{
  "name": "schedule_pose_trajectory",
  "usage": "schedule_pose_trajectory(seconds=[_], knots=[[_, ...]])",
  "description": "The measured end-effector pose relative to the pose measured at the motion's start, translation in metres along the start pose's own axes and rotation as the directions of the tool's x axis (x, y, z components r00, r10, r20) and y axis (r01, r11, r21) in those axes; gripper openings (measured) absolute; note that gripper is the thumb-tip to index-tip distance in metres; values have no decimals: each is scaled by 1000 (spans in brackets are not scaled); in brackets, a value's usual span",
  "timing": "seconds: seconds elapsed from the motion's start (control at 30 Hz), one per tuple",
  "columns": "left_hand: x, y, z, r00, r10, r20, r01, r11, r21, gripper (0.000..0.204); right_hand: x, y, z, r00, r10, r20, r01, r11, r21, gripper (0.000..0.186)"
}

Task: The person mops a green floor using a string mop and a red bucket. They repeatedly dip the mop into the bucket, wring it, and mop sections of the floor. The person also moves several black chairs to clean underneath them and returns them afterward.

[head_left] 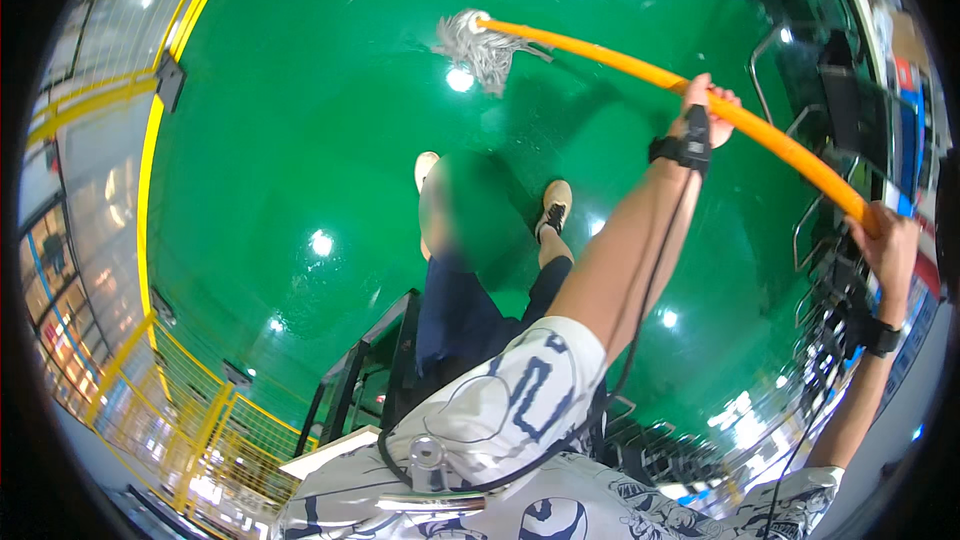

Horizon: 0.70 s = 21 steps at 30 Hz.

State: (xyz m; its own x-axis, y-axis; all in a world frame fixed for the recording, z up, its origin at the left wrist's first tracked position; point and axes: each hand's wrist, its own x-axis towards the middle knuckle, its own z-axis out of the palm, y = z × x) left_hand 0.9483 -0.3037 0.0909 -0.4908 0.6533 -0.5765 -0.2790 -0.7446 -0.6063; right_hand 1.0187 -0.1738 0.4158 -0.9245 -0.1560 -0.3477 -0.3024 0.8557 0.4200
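Both hands grasp one orange mop handle, which arcs from twelve o'clock across to three o'clock. Left hand is wrapped around the pole near its middle, at about one o'clock, fingers curled over the top. Right hand clenches the handle's near end at three o'clock. Each wrist wears a black strap, two in all, with thin black cables trailing back toward the body.

At the far end of the pole, the grey string mop head rests on the glossy green floor at twelve o'clock, its strands fanned out to the left.

Just below the middle, two feet in pale shoes stand on the floor; the spot between them is blurred and cannot be made out. A patterned white shirt fills six o'clock.

Yellow fencing runs along the floor's edge from eight to ten o'clock. Dark metal racks stand at two to four o'clock; their contents are too bent and small to tell. A black frame at six o'clock is partly hidden by the shirt.
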Motion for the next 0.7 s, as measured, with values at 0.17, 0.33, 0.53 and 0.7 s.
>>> schedule_pose_trajectory(seconds=[0.17,0.33,0.53,0.7], knots=[[-146,223,25,954,298,23,-296,953,-68,30,87,-201,-73,905,-321,-277,336,942,5,27],[-317,503,0,801,505,323,-567,813,134,35,171,-433,-119,659,-517,-546,583,810,-64,8],[-532,707,-149,361,899,247,-767,136,627,19,146,-716,-114,734,-433,-524,650,673,354,7],[-610,709,-232,488,856,-170,-749,511,422,21,75,-771,-79,843,-506,-186,447,465,764,17]])
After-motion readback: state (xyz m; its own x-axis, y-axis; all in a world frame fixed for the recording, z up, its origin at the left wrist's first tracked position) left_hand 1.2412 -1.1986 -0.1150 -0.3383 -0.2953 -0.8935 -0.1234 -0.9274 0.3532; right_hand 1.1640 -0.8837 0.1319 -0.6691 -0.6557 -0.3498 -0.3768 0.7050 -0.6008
